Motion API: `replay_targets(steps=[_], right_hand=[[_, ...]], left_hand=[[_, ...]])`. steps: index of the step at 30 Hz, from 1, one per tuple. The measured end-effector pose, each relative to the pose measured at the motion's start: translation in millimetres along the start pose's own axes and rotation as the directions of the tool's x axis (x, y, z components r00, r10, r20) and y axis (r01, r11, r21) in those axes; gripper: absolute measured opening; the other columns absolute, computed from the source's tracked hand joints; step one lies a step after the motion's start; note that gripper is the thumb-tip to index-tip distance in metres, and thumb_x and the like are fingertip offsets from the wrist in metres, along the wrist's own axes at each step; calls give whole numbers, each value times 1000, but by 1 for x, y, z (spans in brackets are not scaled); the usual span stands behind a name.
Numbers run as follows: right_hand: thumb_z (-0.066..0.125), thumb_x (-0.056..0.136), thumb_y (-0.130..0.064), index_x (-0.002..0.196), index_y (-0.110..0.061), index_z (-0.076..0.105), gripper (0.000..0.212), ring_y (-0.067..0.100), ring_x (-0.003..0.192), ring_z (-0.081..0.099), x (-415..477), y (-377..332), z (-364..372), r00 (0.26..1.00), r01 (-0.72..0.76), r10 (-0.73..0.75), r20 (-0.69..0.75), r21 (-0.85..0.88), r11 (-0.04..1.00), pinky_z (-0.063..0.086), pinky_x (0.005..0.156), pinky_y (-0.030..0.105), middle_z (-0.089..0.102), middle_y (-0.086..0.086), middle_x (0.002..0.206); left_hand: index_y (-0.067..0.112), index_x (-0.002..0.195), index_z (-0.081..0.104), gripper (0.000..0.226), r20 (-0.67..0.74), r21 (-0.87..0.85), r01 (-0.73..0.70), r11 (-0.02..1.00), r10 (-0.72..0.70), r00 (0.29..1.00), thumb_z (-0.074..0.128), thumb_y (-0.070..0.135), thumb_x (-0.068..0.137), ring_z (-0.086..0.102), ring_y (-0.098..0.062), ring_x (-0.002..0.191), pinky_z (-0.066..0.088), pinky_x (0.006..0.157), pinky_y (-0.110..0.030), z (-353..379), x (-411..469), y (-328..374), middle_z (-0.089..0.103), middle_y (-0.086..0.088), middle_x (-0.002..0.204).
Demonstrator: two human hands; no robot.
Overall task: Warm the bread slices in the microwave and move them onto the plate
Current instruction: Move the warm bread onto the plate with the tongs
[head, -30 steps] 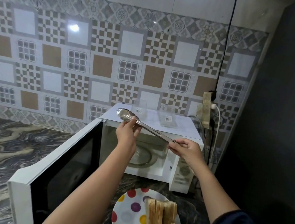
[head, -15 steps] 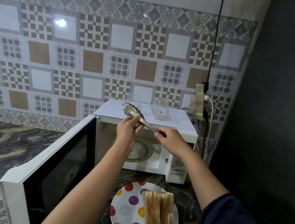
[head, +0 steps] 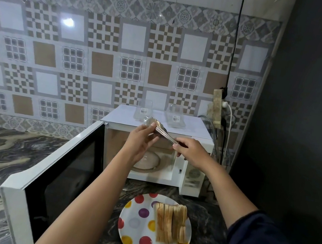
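Head view shows both hands raised in front of the open microwave (head: 191,176), sharing a pair of metal tongs (head: 160,131) between them. The left hand (head: 142,140) pinches the tongs just behind their scooped tips, fingers curled round the metal, and the right hand (head: 191,152) is closed round the handle end. Against a second ago the hands sit closer together: the right hand has slid in toward the left, so less of the tongs shows between them, and the tips now point up and to the far left, over the top of the microwave. Whether the tong arms are sprung apart or pressed together I cannot tell. Nothing else has shifted. The bread slices (head: 170,223) stand on edge in a row on the right part of the spotted plate (head: 134,224), on the near counter just in front of the microwave, and the glass turntable (head: 149,161) inside is bare. The door (head: 50,178) hangs wide open to the left. So this looks like readying the tool, not moving food — warming has not begun, and the likely next call is to bring the tongs down to the bread
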State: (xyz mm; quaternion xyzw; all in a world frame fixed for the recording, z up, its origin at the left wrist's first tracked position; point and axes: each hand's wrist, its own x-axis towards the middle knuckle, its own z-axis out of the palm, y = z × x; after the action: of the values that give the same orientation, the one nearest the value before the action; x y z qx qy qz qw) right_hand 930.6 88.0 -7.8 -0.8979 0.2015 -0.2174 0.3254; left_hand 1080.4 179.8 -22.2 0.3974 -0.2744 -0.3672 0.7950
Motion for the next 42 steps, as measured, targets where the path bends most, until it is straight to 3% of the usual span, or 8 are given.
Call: replay_targets(steps=[5,9,18,22,26,34,38,42], right_hand=[[48,96,-23,107,-14,63,21,17,82,63,0,1,13,999,-38,38,-4,7,999,46,78,31,69,4,92],[53,93,-20,106,-10,63,19,20,89,65,0,10,19,995,-98,100,-20,96,991,47,90,37,71,10,101],[43,96,-16,77,-17,59,24,8,59,51,1,13,40,984,-150,140,107,88,985,38,53,19,63,0,78],[42,95,-18,84,-6,60,25,13,58,43,4,13,60,977,-183,174,122,62,981,32,52,23,56,3,72],[44,93,-17,76,-8,60,25,16,58,44,3,28,97,954,-285,269,131,128,950,35,54,27,57,9,74],[39,95,-23,68,-13,46,29,24,68,51,-27,66,193,860,-458,468,202,-95,884,33,54,26,52,7,71],[39,92,-24,107,-4,55,29,33,99,57,-40,82,226,814,-552,561,150,-98,828,45,75,30,60,19,107],[34,95,-14,133,-6,37,39,26,95,54,-49,88,242,797,-576,594,108,-159,802,36,69,26,54,19,123]], left_hand=[[3,88,58,10,34,104,-18,994,14,999,51,7,94,71,-17,67,56,59,-20,11,-11,-12,70,-12,79],[0,96,58,11,-35,123,-42,992,46,998,56,10,92,68,-23,87,58,80,-27,1,-6,-13,67,-18,97],[5,85,58,8,-248,-1,-25,1000,24,969,54,6,92,58,-13,73,56,75,-24,-26,-7,-20,60,-6,79],[7,81,60,16,-329,240,-1,971,83,941,55,18,93,59,-12,72,54,62,-17,-45,-6,-29,61,-5,77],[9,88,64,24,-326,699,29,714,283,902,50,28,95,56,-13,75,41,64,-24,-77,-22,-51,62,1,77],[2,132,48,38,-367,901,317,296,128,922,42,9,95,47,-31,126,33,104,-29,-181,-90,-155,50,-19,136],[3,141,36,47,-262,962,256,93,60,963,41,14,96,29,-25,140,15,115,-26,-206,-113,-182,33,-15,150],[4,142,35,47,-188,981,192,-34,90,978,37,18,97,21,-22,144,10,117,-28,-210,-117,-188,28,-12,153]])
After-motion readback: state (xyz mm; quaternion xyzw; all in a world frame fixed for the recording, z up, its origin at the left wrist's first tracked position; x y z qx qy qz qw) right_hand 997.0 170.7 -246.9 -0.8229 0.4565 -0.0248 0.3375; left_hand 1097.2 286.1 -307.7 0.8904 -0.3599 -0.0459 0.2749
